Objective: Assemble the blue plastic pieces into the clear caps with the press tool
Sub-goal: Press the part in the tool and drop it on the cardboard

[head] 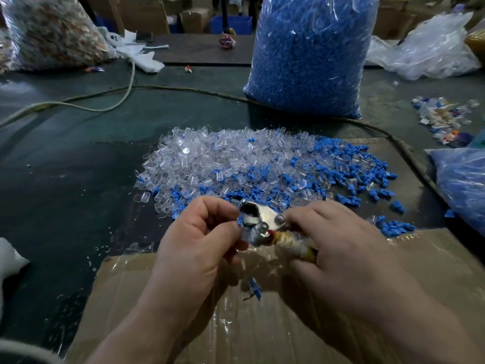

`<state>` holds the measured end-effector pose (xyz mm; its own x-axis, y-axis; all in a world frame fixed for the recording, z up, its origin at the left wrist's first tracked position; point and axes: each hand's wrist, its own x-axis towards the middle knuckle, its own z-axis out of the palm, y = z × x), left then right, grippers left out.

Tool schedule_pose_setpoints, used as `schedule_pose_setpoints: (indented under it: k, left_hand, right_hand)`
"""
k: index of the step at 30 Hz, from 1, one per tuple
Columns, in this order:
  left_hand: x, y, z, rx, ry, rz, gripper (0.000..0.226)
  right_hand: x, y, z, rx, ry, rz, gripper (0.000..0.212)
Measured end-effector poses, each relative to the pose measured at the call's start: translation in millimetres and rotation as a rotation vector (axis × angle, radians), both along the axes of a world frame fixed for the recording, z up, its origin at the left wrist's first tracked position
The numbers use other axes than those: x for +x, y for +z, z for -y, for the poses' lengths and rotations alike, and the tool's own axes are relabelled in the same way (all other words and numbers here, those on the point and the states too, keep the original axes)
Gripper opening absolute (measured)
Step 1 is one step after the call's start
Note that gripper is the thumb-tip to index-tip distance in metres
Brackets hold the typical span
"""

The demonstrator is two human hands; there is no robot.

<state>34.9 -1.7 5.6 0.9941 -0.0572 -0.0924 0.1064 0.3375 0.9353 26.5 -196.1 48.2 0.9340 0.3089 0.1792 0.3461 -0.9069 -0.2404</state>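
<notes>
My left hand (194,240) has its fingers curled in, thumb tip and forefinger pinched against the metal head of the press tool (258,222); a sliver of blue shows at the thumb tip, too small for me to tell what it is. My right hand (338,248) is closed round the tool's tape-wrapped handle (296,244), fingers folded over it, the head pointing left toward the other hand. Both hands hover above a sheet of taped cardboard (275,332), and one small blue and clear piece (254,288) lies on it just below the tool. Just beyond the hands a heap of clear caps (210,156) spreads over the dark green table (65,166), and it blends on its right into loose blue plastic pieces (341,164). Behind the heap stands a tall clear bag of blue pieces (309,53), with a cable (183,88) running across the table at its foot. A second bag of mixed-colour bits (47,30) sits far left, crumpled clear plastic (430,48) far right, and a small scatter of odd pieces (446,116) lies near the right edge.
</notes>
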Motion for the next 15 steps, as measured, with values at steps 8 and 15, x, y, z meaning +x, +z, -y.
schedule_pose_setpoints:
  k: [8, 15]
  left_hand:
    - [-1.4, 4.8, -4.1, 0.154, -0.002, 0.121, 0.023]
    - [-3.4, 10.9, -3.7, 0.234, 0.029, 0.183, 0.032]
  right_hand:
    - [1.7, -1.5, 2.0, -0.046, -0.02, -0.03, 0.056]
    - [3.5, -2.0, 2.4, -0.078, 0.024, -0.113, 0.063]
